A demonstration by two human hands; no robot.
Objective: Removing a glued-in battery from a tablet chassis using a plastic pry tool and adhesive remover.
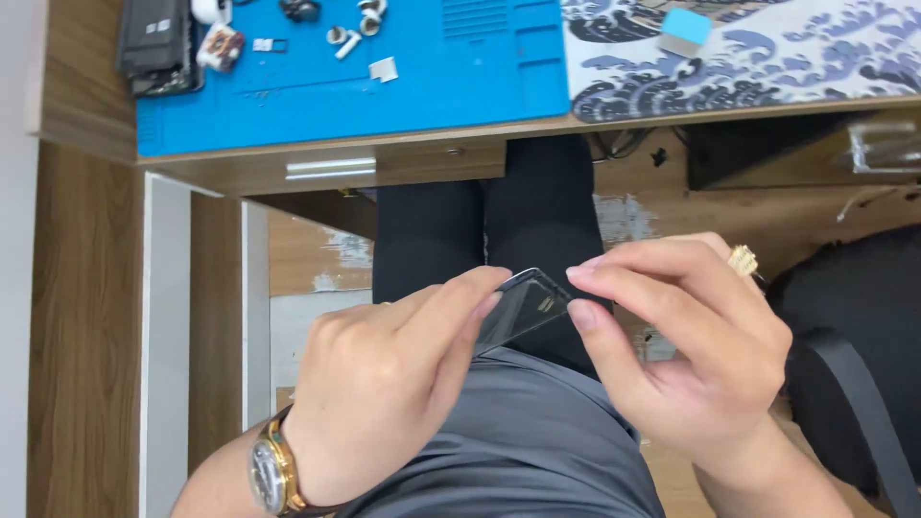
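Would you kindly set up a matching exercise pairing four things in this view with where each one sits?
Things:
1. thin dark panel
2. wristwatch
3. ring
4. blue mat

Places:
A. on the wooden desk, with small parts lying on it
B. on the left wrist
C. pinched between the fingertips of the left hand and the right hand
D. on a finger of the right hand

Pairs: 1-C, 2-B, 3-D, 4-A

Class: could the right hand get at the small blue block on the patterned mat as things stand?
Probably not at once: the right hand and left hand both grip a clear panel, and the blue block lies far across the desk.
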